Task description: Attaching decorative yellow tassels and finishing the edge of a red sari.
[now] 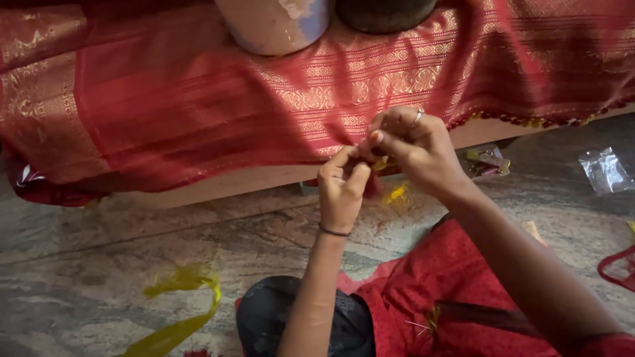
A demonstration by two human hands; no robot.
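A red cloth with gold woven borders hangs over a low wooden ledge. My left hand pinches the fringe at the cloth's lower edge between thumb and fingers. Close beside it, my right hand, with a ring on one finger, grips the same fringe, and a bit of yellow thread shows between the fingers. More yellow thread hangs just below the hands. A dark band circles my left wrist.
Two round pots stand on the cloth at the top. A yellow ribbon strip lies on the stone floor at the lower left. Small clear plastic packets lie to the right. My knees in red and dark fabric fill the bottom.
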